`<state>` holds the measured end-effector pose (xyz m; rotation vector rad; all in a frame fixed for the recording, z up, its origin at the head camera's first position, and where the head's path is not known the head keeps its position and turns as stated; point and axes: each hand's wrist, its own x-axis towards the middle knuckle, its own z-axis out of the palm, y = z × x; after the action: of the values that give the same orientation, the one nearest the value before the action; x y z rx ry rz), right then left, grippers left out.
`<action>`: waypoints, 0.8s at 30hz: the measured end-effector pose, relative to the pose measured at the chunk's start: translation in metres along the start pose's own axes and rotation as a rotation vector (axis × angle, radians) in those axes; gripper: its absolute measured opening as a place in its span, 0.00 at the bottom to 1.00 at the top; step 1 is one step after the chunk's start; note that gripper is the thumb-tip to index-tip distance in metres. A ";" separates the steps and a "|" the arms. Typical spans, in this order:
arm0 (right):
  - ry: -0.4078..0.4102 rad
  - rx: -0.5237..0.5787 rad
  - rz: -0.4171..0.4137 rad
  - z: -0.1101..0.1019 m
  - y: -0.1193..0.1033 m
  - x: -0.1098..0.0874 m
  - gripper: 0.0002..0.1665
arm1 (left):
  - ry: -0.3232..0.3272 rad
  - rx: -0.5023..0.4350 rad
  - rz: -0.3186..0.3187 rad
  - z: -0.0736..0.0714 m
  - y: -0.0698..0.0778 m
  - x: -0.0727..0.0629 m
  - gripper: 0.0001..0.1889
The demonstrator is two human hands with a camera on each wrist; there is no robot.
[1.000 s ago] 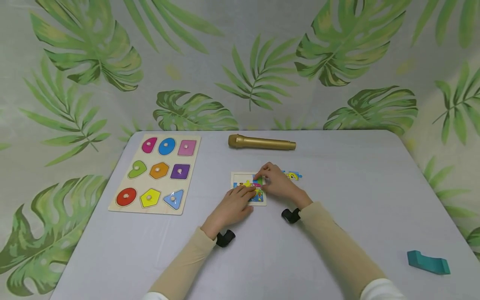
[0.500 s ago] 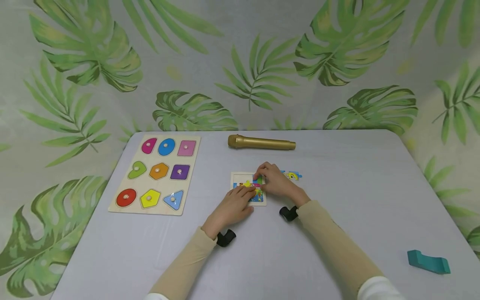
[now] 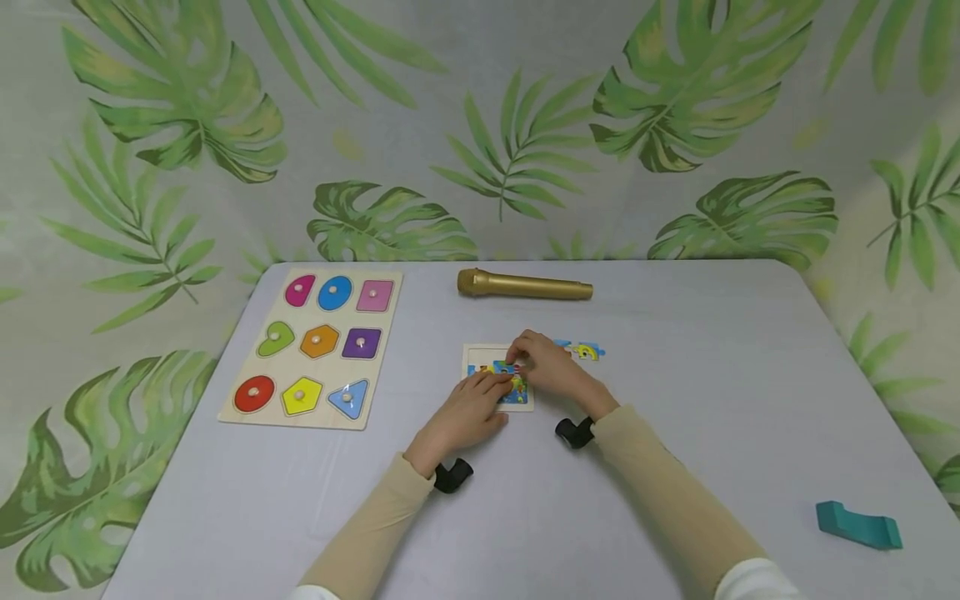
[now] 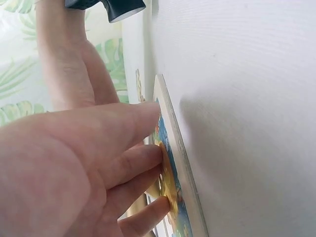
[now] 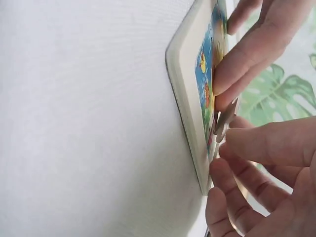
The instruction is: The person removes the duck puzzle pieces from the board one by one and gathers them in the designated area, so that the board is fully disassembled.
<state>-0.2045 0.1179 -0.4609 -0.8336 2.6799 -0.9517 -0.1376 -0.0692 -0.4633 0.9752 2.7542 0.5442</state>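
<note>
A small framed jigsaw puzzle (image 3: pixel 476 347) lies on the table in the head view, partly filled with colourful sea-picture pieces. My left hand (image 3: pixel 463 412) rests on it from the lower left, its fairly straight fingers touching the pieces. From the right, my right hand (image 3: pixel 552 368) pinches a blue puzzle piece (image 3: pixel 501 367) between thumb and fingers. In the right wrist view this puzzle piece (image 5: pixel 225 120) is tilted just above the picture, beside the left fingertips. The left wrist view has the left fingers (image 4: pixel 148 158) against the picture, inside the pale frame (image 4: pixel 173 128).
Loose puzzle pieces (image 3: pixel 587 351) lie just behind the right hand. A wooden shape board (image 3: pixel 337 321) with knobbed pieces is at the left. A gold microphone (image 3: pixel 525 286) lies at the back, and a teal curved block (image 3: pixel 857 526) at the right front.
My right hand has shifted slightly, and the blue puzzle piece now shows further left, over the pieces in the frame. The left hand has stayed in place.
</note>
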 end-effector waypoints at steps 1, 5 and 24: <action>-0.002 0.025 -0.002 0.000 0.001 0.001 0.12 | -0.003 -0.004 0.000 0.000 0.000 0.000 0.26; -0.046 0.124 -0.018 -0.002 0.004 0.007 0.20 | -0.009 -0.005 0.002 0.001 0.000 -0.001 0.26; -0.012 0.242 0.001 -0.010 0.018 0.011 0.11 | -0.002 -0.017 0.006 -0.001 0.001 -0.001 0.26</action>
<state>-0.2255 0.1284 -0.4638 -0.7817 2.4877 -1.2355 -0.1367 -0.0694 -0.4621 0.9799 2.7408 0.5661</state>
